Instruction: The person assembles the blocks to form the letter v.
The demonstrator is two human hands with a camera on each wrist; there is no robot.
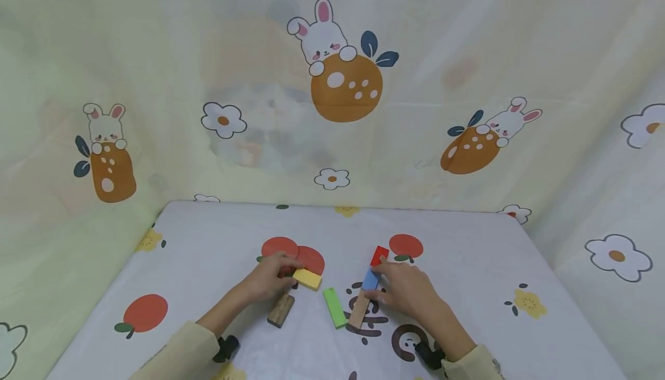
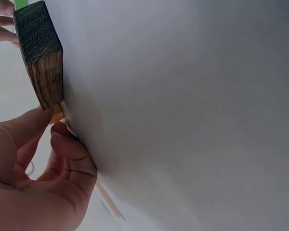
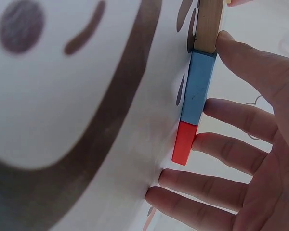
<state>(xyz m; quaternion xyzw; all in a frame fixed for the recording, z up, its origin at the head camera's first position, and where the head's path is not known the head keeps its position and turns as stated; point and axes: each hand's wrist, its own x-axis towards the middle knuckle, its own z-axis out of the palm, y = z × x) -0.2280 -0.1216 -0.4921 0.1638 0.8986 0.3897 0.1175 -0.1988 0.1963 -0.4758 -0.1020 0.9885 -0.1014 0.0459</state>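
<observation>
My left hand [image 1: 271, 277] pinches the left end of a yellow block [image 1: 307, 279] low over the table; in the left wrist view only a sliver of the yellow block [image 2: 57, 114] shows past the thumb. Just below that hand lies a dark brown wood-grain block [image 1: 281, 310]. Fingers of my right hand [image 1: 407, 289] are spread along a line of three blocks set end to end: a red block [image 3: 185, 143], a blue block [image 3: 198, 86] and a light tan block [image 3: 208, 25]. Its thumb rests by the tan-blue joint, fingertips at the blue and red blocks.
A green block [image 1: 335, 308] lies between the hands, its lower end close to the tan block. The white tablecloth [image 1: 208, 287] carries printed fruit and flowers. Behind the table hangs a printed curtain [image 1: 260, 155], and similar cloth flanks both sides.
</observation>
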